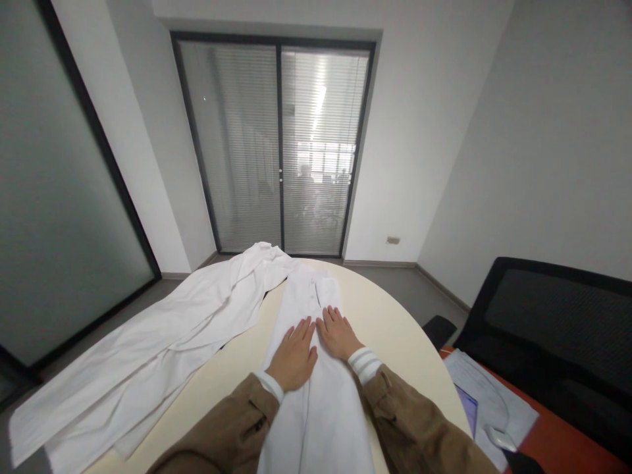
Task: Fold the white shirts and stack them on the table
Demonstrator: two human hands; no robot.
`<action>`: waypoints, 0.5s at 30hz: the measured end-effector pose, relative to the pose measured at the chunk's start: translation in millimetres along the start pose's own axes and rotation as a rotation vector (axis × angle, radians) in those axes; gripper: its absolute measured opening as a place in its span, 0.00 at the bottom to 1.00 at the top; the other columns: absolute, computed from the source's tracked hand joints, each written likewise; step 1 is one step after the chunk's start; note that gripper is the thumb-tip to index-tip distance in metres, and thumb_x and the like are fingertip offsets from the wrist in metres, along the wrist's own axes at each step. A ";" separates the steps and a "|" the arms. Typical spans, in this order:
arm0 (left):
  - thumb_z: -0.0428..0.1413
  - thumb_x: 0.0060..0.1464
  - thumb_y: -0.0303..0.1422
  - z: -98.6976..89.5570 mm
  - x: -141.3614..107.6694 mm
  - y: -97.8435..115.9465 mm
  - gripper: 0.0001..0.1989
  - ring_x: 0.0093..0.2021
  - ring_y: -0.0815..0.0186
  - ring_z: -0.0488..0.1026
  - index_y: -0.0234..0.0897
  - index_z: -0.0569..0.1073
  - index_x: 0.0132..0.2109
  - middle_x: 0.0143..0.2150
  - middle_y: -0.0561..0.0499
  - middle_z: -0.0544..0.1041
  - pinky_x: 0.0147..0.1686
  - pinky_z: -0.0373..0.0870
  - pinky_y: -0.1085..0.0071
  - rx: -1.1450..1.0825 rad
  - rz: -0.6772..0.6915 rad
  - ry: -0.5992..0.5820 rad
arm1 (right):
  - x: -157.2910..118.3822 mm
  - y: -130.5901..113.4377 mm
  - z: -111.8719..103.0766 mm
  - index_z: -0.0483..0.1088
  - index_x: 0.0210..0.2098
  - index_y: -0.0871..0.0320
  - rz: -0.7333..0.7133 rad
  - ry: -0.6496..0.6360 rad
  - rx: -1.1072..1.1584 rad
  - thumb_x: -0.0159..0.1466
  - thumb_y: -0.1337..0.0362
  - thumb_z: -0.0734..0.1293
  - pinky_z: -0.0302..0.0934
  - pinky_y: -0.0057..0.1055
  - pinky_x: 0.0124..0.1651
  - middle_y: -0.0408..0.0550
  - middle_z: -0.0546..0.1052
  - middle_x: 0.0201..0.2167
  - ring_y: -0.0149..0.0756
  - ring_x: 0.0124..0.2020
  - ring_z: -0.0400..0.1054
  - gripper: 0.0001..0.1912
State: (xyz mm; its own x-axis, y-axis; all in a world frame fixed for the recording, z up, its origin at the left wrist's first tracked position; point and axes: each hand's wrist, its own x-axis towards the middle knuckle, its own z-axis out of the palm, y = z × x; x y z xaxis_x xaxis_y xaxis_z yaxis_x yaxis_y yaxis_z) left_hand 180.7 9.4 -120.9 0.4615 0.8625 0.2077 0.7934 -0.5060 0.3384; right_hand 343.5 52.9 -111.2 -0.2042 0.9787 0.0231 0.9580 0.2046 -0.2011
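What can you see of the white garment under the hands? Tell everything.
The white garment looks like cloth, laid in a long strip on the cream table, with a lengthwise crease down its near part. A dark slit shows near its far end. The left hand and right hand rest on it, palms down. At its far left it meets more white cloth; whether they join is unclear. Its near end leaves the picture.

The person's left hand (292,357) and right hand (340,334) lie palm down, fingertips close, 2 forearms (419,415) angled inward.
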 end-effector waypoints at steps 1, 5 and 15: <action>0.43 0.62 0.30 0.2 2.2 0.1 0.29 0.71 0.58 0.49 0.30 0.54 0.69 0.72 0.39 0.54 0.68 0.49 0.56 -0.027 -0.001 0.034 | -3.0 -2.2 2.2 0.49 0.69 0.68 0.007 0.034 -0.007 0.72 0.54 0.46 0.41 0.50 0.68 0.62 0.49 0.71 0.51 0.72 0.40 0.33; 0.44 0.58 0.24 -9.1 1.3 2.1 0.24 0.61 0.58 0.64 0.29 0.65 0.61 0.59 0.38 0.69 0.62 0.60 0.59 -0.125 -0.050 0.180 | -9.8 -7.2 5.4 0.49 0.70 0.67 0.023 0.100 -0.001 0.72 0.53 0.46 0.35 0.50 0.69 0.59 0.49 0.71 0.48 0.72 0.38 0.33; 0.57 0.54 0.26 -44.9 -33.9 -7.8 0.17 0.50 0.61 0.69 0.45 0.78 0.50 0.47 0.48 0.73 0.54 0.65 0.63 -0.271 0.318 -0.165 | -14.4 -0.8 -1.1 0.49 0.70 0.64 -0.132 0.036 0.018 0.71 0.54 0.47 0.33 0.52 0.69 0.56 0.49 0.71 0.49 0.72 0.39 0.33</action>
State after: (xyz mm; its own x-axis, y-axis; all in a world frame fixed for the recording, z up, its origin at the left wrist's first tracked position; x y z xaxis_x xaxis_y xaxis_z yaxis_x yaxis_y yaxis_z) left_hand 141.0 -16.3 -89.3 0.7402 0.6423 0.1989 0.4793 -0.7115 0.5138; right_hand 345.9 38.6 -110.3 -0.3209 0.9433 0.0856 0.9193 0.3319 -0.2113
